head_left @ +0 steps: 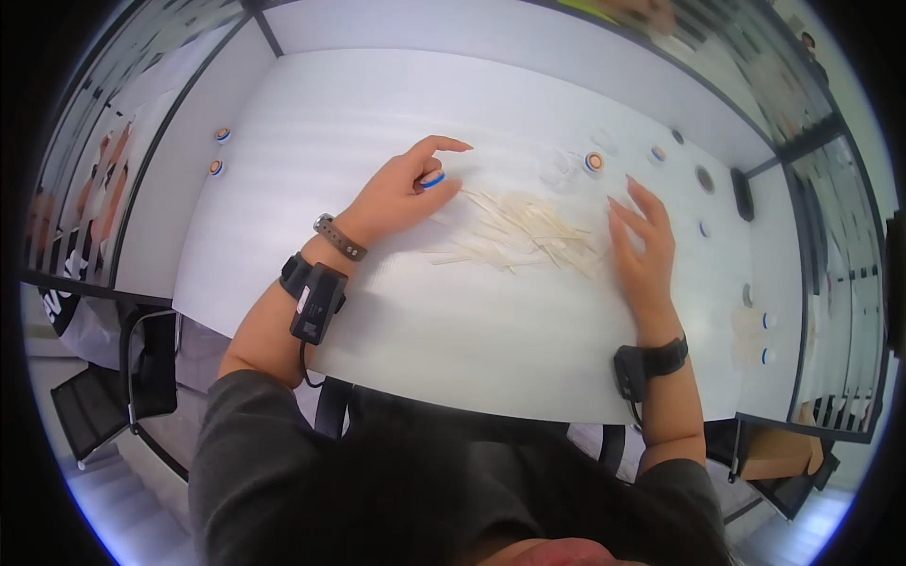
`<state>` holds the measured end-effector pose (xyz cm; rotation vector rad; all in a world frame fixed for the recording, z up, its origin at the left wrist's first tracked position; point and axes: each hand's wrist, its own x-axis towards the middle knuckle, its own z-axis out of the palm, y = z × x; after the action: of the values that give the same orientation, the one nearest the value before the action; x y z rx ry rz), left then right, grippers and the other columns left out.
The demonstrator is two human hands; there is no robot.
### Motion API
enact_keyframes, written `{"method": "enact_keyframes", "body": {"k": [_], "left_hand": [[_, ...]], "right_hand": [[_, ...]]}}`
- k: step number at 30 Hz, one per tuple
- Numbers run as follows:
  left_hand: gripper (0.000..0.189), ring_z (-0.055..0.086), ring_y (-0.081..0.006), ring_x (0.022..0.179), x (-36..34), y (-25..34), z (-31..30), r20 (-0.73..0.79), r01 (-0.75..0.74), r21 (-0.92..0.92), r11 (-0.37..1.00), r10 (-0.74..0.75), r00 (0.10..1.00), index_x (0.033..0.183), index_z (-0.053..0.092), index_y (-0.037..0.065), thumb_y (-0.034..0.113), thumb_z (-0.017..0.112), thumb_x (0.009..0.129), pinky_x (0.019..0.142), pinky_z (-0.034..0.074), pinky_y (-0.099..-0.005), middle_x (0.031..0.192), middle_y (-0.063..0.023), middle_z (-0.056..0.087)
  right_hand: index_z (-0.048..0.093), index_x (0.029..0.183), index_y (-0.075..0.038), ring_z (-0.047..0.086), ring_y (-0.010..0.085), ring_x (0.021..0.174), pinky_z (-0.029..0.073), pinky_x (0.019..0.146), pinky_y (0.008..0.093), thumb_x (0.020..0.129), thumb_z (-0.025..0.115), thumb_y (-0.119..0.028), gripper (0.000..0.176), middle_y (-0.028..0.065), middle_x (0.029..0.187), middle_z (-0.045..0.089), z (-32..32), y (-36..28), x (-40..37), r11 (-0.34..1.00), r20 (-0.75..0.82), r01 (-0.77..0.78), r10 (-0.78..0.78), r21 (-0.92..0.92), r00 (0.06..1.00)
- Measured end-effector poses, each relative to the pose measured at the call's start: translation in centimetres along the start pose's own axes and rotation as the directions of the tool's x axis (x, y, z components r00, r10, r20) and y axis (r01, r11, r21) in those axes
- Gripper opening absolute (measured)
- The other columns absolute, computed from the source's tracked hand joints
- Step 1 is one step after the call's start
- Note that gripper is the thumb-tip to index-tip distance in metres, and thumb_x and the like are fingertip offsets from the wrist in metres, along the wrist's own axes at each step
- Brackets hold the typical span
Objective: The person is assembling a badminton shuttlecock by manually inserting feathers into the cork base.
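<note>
White desk (472, 311), strip pile (524, 236) ctr: left hand (401, 193) pinches blue-rimmed disc (432, 178) at 9 o'clock, prob. needs snug grip; right hand (646, 250) splayed, 3 o'clock.

A small round disc (432, 178), white with a blue rim, sits pinched between thumb and fingers of the left hand (396, 196), low over the white table (425, 321). Just to its right lies a heap of thin pale strips (524, 236) (cream-coloured, flat and narrow, material unclear). They are loosely scattered and criss-crossing, the far edge just beside the flat, spread right hand (644, 247).
</note>
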<state>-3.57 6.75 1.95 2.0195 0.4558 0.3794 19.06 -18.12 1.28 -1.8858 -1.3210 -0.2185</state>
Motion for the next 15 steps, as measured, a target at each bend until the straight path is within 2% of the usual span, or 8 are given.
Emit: {"method": "enact_keyframes", "body": {"k": [2, 5, 8, 11, 15], "left_hand": [[0.038, 0.030, -0.0045, 0.063, 0.06, 0.18, 0.04, 0.007, 0.002, -0.002, 1.000, -0.002, 1.000, 0.128, 0.059, 0.011, 0.011, 0.063, 0.090, 0.059, 0.027, -0.0216, 0.067, 0.0080, 0.031], [0.039, 0.031, -0.0040, 0.064, 0.21, -0.37, 0.17, 0.013, 0.006, -0.006, 1.000, -0.006, 1.000, 0.125, 0.060, 0.011, 0.009, 0.065, 0.087, 0.059, 0.029, -0.0205, 0.069, 0.0079, 0.030], [0.039, 0.032, -0.0035, 0.064, 0.20, -0.35, 0.12, -0.012, -0.003, -0.002, 1.000, 0.003, 1.000, 0.122, 0.061, 0.010, 0.008, 0.067, 0.084, 0.059, 0.031, -0.0199, 0.071, 0.0078, 0.031], [0.032, 0.032, -0.0028, 0.064, 0.20, -0.21, 0.11, -0.023, -0.003, 0.021, 1.000, 0.004, 1.000, 0.113, 0.060, 0.009, 0.007, 0.068, 0.082, 0.057, 0.031, -0.0197, 0.071, 0.0077, 0.032], [0.023, 0.032, -0.0021, 0.065, 0.14, -0.53, 0.55, -0.033, -0.028, 0.003, 1.000, 0.028, 0.999, 0.096, 0.054, 0.008, 0.006, 0.071, 0.080, 0.056, 0.031, -0.0186, 0.072, 0.0079, 0.035]], "right_hand": [[0.075, 0.108, -0.003, 0.057, 0.0310, 0.125, 0.044, 0.106, 0.0411, 0.091, 0.066, -0.010, 0.020, 0.0166, 0.135, 0.057, -0.20, 0.06, -0.07, 1.000, 0.005, -0.005, 0.005, -0.011, 1.000], [0.074, 0.111, -0.003, 0.058, 0.0306, 0.123, 0.044, 0.106, 0.0395, 0.093, 0.065, -0.010, 0.022, 0.0167, 0.137, 0.056, -0.29, -0.71, -0.27, 0.989, 0.031, -0.145, 0.145, 0.030, 0.989], [0.073, 0.114, -0.004, 0.057, 0.0307, 0.124, 0.042, 0.107, 0.0383, 0.094, 0.064, -0.011, 0.023, 0.0170, 0.139, 0.054, -0.69, -0.33, -0.56, 0.967, 0.137, -0.243, 0.231, 0.078, 0.963], [0.071, 0.118, -0.004, 0.054, 0.0296, 0.126, 0.040, 0.108, 0.0371, 0.094, 0.064, -0.011, 0.026, 0.0171, 0.139, 0.054, -0.29, 0.21, -0.88, 0.973, 0.108, -0.195, 0.183, 0.120, 0.977], [0.068, 0.122, -0.003, 0.050, 0.0277, 0.129, 0.039, 0.108, 0.0366, 0.094, 0.064, -0.010, 0.029, 0.0168, 0.141, 0.051, -0.81, -0.16, -0.87, 0.995, 0.010, -0.099, 0.099, 0.018, 0.995]]}}
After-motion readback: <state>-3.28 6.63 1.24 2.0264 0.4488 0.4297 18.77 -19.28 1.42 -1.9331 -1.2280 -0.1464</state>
